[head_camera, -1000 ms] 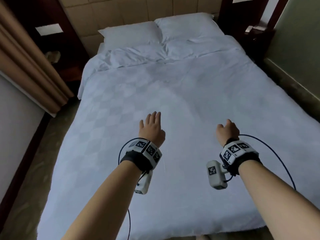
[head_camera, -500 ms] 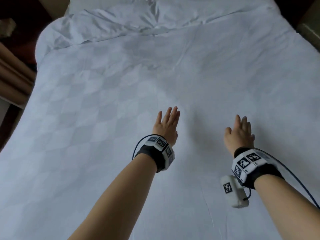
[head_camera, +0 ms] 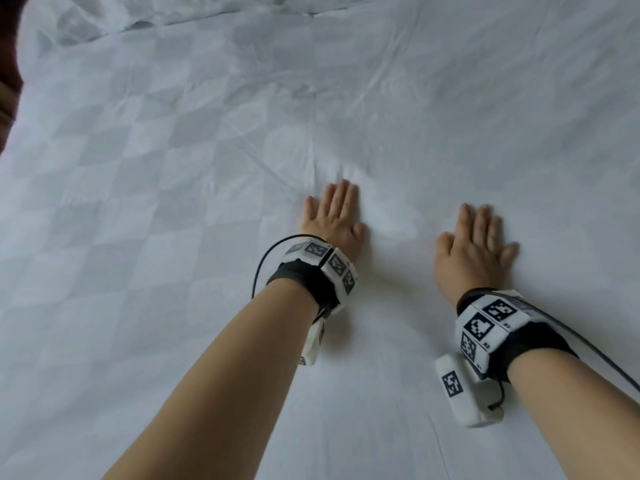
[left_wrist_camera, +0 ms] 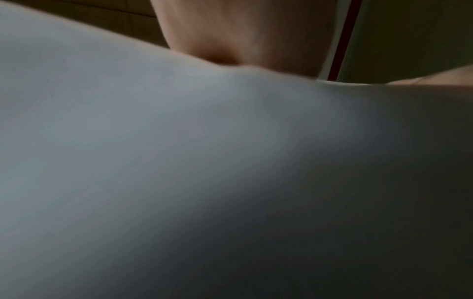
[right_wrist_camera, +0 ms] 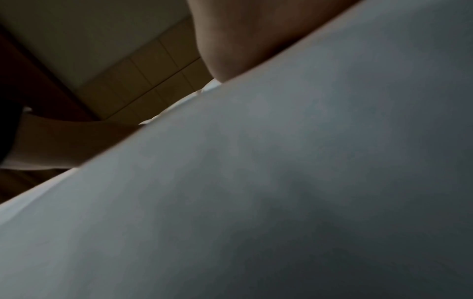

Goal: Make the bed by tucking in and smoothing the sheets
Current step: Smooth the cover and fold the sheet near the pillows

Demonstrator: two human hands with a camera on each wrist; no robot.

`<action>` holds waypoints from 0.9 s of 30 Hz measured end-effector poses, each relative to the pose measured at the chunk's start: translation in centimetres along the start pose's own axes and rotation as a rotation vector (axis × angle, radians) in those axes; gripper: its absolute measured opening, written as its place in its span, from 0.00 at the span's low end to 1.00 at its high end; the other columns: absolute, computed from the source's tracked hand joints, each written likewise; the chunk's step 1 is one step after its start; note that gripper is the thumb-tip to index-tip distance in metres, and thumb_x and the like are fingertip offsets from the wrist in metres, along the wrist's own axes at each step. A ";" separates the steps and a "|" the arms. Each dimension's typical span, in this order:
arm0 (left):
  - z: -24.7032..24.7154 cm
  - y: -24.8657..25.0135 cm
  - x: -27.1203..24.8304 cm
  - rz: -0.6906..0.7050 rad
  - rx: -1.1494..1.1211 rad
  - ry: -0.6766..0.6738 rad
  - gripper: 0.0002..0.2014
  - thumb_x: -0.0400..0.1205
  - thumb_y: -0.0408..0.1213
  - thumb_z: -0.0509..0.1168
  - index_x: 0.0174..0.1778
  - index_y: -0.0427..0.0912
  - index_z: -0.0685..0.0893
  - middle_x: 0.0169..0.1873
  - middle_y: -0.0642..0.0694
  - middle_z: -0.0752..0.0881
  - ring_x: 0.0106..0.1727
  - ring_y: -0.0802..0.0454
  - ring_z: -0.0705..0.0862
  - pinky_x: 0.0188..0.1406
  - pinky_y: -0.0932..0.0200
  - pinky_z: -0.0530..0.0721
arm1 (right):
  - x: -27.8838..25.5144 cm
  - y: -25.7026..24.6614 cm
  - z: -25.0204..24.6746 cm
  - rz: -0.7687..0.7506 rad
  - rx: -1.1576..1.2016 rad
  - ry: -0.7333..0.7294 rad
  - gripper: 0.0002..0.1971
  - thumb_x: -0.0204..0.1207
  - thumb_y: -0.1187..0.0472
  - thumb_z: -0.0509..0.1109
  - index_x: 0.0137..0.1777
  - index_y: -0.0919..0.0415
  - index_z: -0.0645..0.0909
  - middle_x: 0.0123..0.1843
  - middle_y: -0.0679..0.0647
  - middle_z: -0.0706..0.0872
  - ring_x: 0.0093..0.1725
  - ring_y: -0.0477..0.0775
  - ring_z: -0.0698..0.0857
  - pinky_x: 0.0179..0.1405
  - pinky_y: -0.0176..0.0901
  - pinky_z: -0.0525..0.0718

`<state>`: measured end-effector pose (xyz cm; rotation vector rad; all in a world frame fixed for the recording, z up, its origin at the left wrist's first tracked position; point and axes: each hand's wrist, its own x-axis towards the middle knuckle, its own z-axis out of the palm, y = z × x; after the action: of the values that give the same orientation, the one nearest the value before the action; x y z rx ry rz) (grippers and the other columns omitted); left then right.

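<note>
From the head view, two bare forearms reach forward over the bed, each wrist wearing one band of black-and-white markers with a small white camera block hanging below it. Ahead of the bands, the left hand (head_camera: pixel 334 221) and the right hand (head_camera: pixel 474 249) lie palm down on the white sheet (head_camera: pixel 166 188), fingers straight and released, grasping nothing, the two hands near each other but apart. The sheet covers the whole bed, its woven check pattern clear on the left half; a few thin creases run between and beyond the hands, and at the far edge a rumpled fold (head_camera: pixel 90 22) of white bedding crosses the top.

The two wrist views show what the head view cannot: the heel of each palm pressed into the cloth from below, the fabric filling most of each dim, blurred picture. Behind them stand a tan panelled wall (right_wrist_camera: pixel 148 81) and a dark red strip (left_wrist_camera: pixel 343 40).
</note>
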<state>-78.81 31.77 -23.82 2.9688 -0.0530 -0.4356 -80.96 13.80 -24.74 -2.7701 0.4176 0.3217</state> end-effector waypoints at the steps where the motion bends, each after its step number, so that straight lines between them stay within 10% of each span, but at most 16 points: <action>1: 0.1 -1.3 -0.1 -0.046 -0.001 0.002 0.31 0.86 0.45 0.45 0.83 0.46 0.40 0.83 0.49 0.40 0.84 0.52 0.39 0.81 0.46 0.36 | -0.1 -0.8 0.4 -0.013 -0.010 -0.008 0.28 0.85 0.56 0.45 0.84 0.54 0.44 0.86 0.54 0.42 0.84 0.53 0.42 0.79 0.63 0.41; 27: -0.7 -40.3 -15.7 -0.639 -0.206 0.033 0.31 0.87 0.46 0.44 0.83 0.41 0.38 0.83 0.45 0.37 0.84 0.49 0.37 0.80 0.43 0.36 | -17.4 -32.9 15.9 -0.459 -0.193 -0.140 0.29 0.84 0.52 0.43 0.84 0.54 0.42 0.86 0.50 0.41 0.84 0.51 0.41 0.81 0.59 0.43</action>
<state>-93.02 72.61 -24.48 2.7229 0.9015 -0.4225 -89.35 53.41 -25.68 -2.8945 -0.2976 0.4545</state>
